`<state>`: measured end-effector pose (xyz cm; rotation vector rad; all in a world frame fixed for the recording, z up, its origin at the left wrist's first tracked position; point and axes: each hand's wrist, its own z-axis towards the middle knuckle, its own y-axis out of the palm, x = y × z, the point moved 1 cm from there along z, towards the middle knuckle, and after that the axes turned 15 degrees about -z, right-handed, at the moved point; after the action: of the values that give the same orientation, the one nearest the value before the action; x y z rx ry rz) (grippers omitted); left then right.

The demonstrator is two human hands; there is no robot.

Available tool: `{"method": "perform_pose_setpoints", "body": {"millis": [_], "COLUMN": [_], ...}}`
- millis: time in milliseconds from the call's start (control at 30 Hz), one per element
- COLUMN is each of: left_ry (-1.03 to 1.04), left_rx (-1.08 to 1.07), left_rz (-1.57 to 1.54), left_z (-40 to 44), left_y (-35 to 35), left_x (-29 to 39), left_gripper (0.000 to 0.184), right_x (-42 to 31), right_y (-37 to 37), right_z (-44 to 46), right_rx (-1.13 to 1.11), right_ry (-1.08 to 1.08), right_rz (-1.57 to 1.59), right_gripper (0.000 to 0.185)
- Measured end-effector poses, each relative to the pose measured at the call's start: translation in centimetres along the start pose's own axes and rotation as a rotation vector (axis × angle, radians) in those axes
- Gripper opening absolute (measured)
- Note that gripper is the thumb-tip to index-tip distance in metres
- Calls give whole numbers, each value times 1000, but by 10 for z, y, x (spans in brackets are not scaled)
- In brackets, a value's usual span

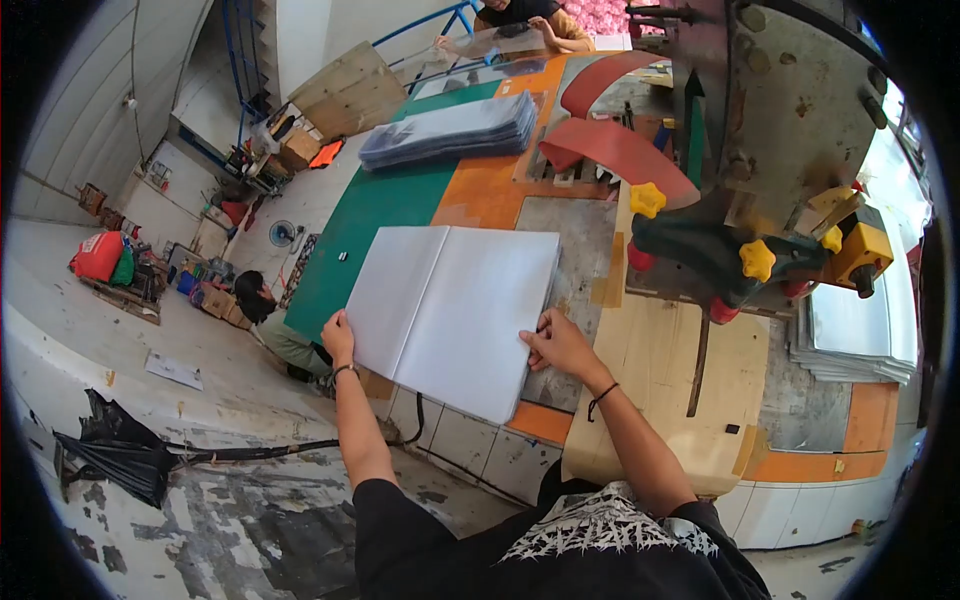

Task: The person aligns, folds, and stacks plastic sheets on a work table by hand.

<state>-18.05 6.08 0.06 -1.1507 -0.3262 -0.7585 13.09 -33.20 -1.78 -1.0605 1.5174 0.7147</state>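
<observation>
A wide white sheet stack (470, 310) with a fold or seam down its middle lies over the table's green and orange surface, its lower edge near the table's front. My left hand (338, 338) pinches its left edge, thumb on top. At the right edge, my right hand (556, 345) has its fingers closed on the sheets' side. Farther back rests a thick pile of clear plastic sheets (450, 132). A small dark and white object (343, 256) lies on the green mat (385, 205), left of the white stack.
A machine with yellow knobs (758, 260) stands at the right, beside a wooden board (660, 385). Red strips (620, 155) curve out behind it. More stacked sheets (855, 335) sit far right. One person (530, 25) is across the table; another (270, 315) is low at the left.
</observation>
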Motion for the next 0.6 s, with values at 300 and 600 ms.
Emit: {"method": "perform_pose_setpoints", "body": {"millis": [300, 600], "left_ry": [-207, -495], "left_rx": [392, 310], "left_rz": [-194, -1195], "left_z": [-78, -310], "left_y": [0, 38], "left_x": [25, 198], "left_gripper": [59, 75], "right_x": [-1, -6], "right_y": [2, 0], "right_z": [3, 13], "right_rx": [-3, 670], "right_ry": [65, -172], "right_rz": [132, -54], "right_gripper": [33, 27]}}
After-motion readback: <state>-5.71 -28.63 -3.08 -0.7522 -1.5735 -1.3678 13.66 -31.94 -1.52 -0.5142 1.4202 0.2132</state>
